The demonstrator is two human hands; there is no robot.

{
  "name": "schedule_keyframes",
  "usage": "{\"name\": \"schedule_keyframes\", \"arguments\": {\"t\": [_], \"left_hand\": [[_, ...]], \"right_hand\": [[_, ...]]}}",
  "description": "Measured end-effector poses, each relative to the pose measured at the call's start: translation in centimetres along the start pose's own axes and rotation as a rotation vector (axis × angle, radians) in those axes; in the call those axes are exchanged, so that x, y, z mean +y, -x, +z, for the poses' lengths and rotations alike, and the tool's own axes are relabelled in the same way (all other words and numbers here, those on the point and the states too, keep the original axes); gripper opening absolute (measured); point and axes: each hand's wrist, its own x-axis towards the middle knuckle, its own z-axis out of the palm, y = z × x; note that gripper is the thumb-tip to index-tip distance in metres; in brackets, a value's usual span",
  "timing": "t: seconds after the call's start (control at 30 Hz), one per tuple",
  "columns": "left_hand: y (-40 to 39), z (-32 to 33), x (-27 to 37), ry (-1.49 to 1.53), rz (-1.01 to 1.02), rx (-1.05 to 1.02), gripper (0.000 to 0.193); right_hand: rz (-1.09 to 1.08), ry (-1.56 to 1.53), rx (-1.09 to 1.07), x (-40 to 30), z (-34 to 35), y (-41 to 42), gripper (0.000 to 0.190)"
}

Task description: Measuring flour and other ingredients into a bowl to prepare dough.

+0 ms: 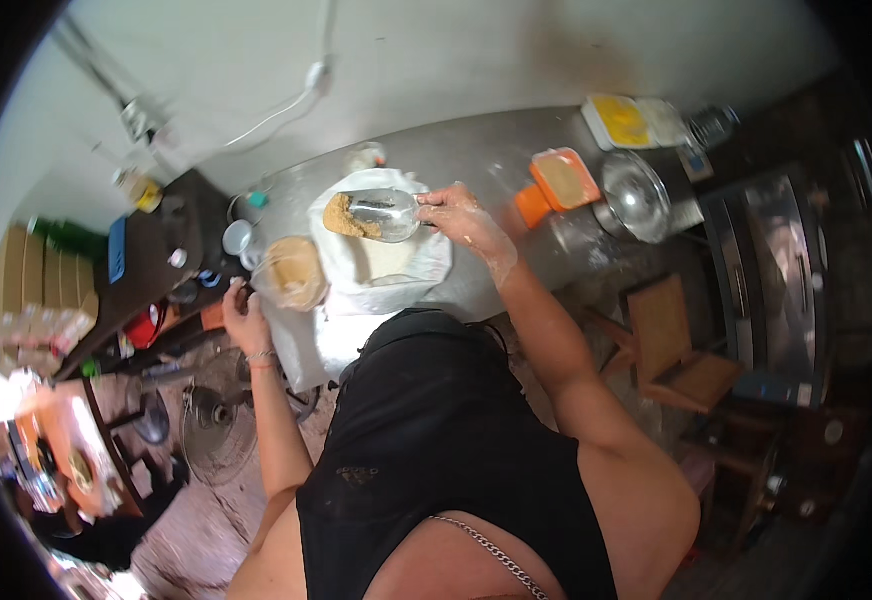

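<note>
My right hand (pixel 469 221), dusted with pale powder, grips the handle of a clear plastic scoop (pixel 398 210). Brown, crumbly granules (pixel 346 217) fill the scoop's far end, which points left. Below the scoop stands a white bag (pixel 432 266) with its mouth open, and off-white powder (pixel 394 259) shows inside. Left of it is a clear plastic bag (pixel 293 274) of light brown material. My left hand (pixel 247 322) is raised beside this bag's left side, fingers apart and slightly curled; I see nothing held in it.
On the metal table (pixel 473 142) stand an orange container (pixel 565 178), a steel bowl (pixel 633 196) and a tray with yellow contents (pixel 622 122). White cups (pixel 238 238) are at the left. A dark shelf (pixel 158 247), a floor fan (pixel 218 427) and a wooden chair (pixel 665 337) are around me.
</note>
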Motion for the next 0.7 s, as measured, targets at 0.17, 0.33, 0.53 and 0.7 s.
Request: {"name": "schedule_keyframes", "arguments": {"t": [0.17,0.33,0.53,0.7], "left_hand": [[0.3,5.4,5.0,0.044,0.085,-0.053,0.040],[2.3,12.3,8.8,-0.078,0.146,-0.179,0.037],[5.5,20.3,10.9,-0.072,0.187,-0.341,0.038],[7.5,25.6,13.9,-0.158,0.208,-0.479,0.041]], "right_hand": [[-0.021,-0.044,0.250,4.2,-12.0,3.9,0.037],[-0.010,0.103,0.424,7.8,-25.4,7.2,0.033],[0.126,0.327,0.628,14.6,-35.2,7.5,0.040],[0.168,0.589,0.664,16.7,-36.8,7.6,0.038]]}}
